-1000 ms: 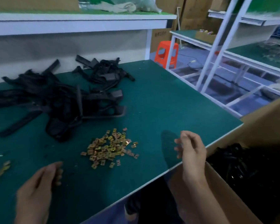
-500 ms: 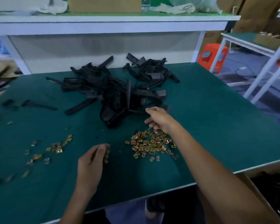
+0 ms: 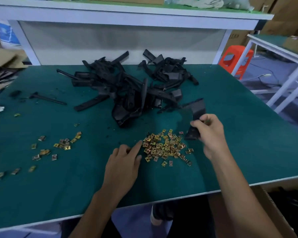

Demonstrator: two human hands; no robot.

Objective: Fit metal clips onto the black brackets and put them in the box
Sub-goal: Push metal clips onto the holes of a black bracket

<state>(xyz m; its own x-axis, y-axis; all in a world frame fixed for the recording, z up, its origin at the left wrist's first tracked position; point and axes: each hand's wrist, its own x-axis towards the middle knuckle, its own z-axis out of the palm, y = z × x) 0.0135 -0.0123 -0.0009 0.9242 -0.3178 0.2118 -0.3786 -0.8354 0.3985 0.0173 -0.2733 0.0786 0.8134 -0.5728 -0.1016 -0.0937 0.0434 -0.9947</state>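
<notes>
Black bracket (image 3: 197, 109) half behind right hand (image 3: 212, 133)

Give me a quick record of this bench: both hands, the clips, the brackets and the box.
Left hand: open, fingers reaching the clip pile's near edge
Right hand: grips one black plastic bracket
Clips: pile of small brass-coloured metal clips; scattered clips to its left
Brackets: heap of black plastic brackets behind the pile
Box: brown cardboard box beside the green table, dark parts inside
</notes>
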